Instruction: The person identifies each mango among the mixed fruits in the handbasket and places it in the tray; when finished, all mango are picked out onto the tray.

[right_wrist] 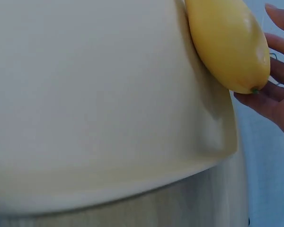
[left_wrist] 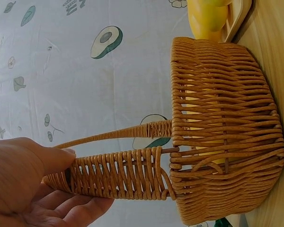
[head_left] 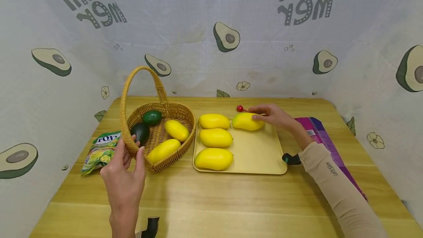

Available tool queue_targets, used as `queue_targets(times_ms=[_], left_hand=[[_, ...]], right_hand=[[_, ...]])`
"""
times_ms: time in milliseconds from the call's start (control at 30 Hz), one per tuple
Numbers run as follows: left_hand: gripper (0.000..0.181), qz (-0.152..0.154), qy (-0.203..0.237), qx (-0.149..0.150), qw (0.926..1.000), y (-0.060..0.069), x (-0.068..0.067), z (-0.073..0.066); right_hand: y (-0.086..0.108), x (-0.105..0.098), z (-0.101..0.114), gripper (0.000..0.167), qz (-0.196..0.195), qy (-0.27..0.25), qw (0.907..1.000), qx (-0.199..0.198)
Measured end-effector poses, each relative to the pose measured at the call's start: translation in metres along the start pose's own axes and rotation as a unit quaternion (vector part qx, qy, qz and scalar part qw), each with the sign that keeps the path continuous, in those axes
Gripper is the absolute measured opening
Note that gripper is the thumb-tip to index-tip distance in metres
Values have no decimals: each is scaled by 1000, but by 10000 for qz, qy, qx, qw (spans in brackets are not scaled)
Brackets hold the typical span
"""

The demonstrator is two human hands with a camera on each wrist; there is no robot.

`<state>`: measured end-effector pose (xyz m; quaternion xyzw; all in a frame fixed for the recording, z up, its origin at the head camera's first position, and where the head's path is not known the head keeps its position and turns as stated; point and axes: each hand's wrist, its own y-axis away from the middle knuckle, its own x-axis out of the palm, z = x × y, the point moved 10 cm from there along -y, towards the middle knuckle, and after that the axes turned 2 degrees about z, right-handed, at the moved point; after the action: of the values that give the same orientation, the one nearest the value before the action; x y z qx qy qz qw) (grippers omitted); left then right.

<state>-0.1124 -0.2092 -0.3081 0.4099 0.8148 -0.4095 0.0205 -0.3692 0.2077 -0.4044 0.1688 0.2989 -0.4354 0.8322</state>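
Observation:
My left hand holds the handle of a wicker basket between thumb and fingers, clearest in the left wrist view. Two yellow mangoes and two dark green avocados lie in the basket. To its right, a cream tray carries several mangoes, three in a column along its left side. At the tray's far right, another mango has my right hand at its end. In the right wrist view, the right fingers spread loosely beside that mango, partly hidden behind it.
A green candy bag lies left of the basket, partly behind my left hand. Beyond the tray sits a small red round thing with a thin stem. A purple package lies to the right, under my right forearm. A printed curtain surrounds the wooden table.

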Motion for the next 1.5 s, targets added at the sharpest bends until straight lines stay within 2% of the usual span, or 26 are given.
queue_targets(times_ms=[167,300,500,667,833,1033,1267,1500], left_hand=[[46,-13,-41,14,10000,-1,0,0],[46,-31,-88,-9,10000,-1,0,0],[46,-28,-50,-12,10000,-2,2,-2],[48,-46,-58,8,10000,-1,3,-3],[48,-35,-34,-28,10000,0,5,-2],[46,-23,-40,17,10000,-1,7,-3],[46,-31,-22,-6,10000,-1,3,-2],[46,-11,34,-17,10000,-1,2,-1]], right_hand=[[-6,-9,15,45,35,36,9997,-243],[-13,-18,37,45,70,-56,9986,-529],[-30,-35,90,47,454,-204,9924,-1124],[-45,-34,144,49,1206,-139,9806,-1536],[-60,-17,187,51,2042,-220,9608,-1863],[-77,10,220,54,2744,-267,9421,-1910],[-108,63,245,54,3561,-492,9155,-1804],[-134,119,267,48,4010,-445,9013,-1575]])
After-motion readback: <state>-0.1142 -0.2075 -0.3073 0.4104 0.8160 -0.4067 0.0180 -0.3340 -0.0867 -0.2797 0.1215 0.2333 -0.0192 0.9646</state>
